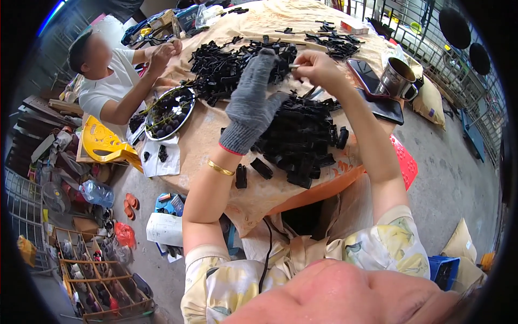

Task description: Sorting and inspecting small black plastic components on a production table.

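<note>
In a grey knitted glove with a red cuff edge, my left hand (252, 100) is over the table, its fingers curled about a black plastic part (280, 70). That part's outline merges with the dark heap behind it. My bare right hand (319, 70) pinches a small pale, rod-like piece (294, 66) between thumb and fingertips, close to the black part. Just beyond my hands spreads a loose heap of black plastic parts (213, 67). Nearer to me, under my wrists, lies a stack of black curved pieces (297, 135).
A patterned cloth covers the table (186, 162). At the left, a steel plate (191, 110) holds grapes, and a co-worker (110, 81) sits with both hands raised. To my right are a phone (367, 77), a dark flat device (384, 108) and a metal mug (398, 78).
</note>
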`<control>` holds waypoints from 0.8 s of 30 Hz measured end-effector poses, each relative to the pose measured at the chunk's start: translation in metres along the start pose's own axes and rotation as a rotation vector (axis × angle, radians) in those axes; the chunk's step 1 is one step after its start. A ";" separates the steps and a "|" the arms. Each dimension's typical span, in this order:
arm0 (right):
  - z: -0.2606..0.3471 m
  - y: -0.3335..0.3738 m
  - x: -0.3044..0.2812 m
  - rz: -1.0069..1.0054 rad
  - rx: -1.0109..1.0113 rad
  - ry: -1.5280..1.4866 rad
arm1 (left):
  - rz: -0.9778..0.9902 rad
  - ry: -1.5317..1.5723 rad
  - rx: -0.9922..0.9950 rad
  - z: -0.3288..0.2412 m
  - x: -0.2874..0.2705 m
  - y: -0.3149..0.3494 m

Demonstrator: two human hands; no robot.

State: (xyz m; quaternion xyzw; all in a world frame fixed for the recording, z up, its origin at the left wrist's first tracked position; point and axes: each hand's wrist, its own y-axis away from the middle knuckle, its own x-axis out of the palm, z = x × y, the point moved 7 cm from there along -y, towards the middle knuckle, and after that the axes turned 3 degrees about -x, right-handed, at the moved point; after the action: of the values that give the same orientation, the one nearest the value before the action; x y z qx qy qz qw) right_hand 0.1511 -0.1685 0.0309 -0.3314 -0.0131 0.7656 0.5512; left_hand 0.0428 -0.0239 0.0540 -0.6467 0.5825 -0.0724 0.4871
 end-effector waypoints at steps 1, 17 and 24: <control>0.011 0.009 0.015 0.125 0.092 -0.233 | -0.005 -0.213 0.129 -0.012 0.003 0.000; 0.057 0.037 0.032 0.230 -0.020 -0.554 | -0.019 0.814 -0.319 0.018 0.002 0.002; 0.051 0.036 0.037 0.209 -0.022 -0.659 | -0.057 0.702 -0.265 0.021 -0.002 0.002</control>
State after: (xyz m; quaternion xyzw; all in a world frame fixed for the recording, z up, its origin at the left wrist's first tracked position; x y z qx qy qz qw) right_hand 0.0881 -0.1329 0.0386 -0.0720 -0.1647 0.8835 0.4325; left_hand 0.0551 -0.0107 0.0429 -0.6558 0.7001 -0.2271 0.1680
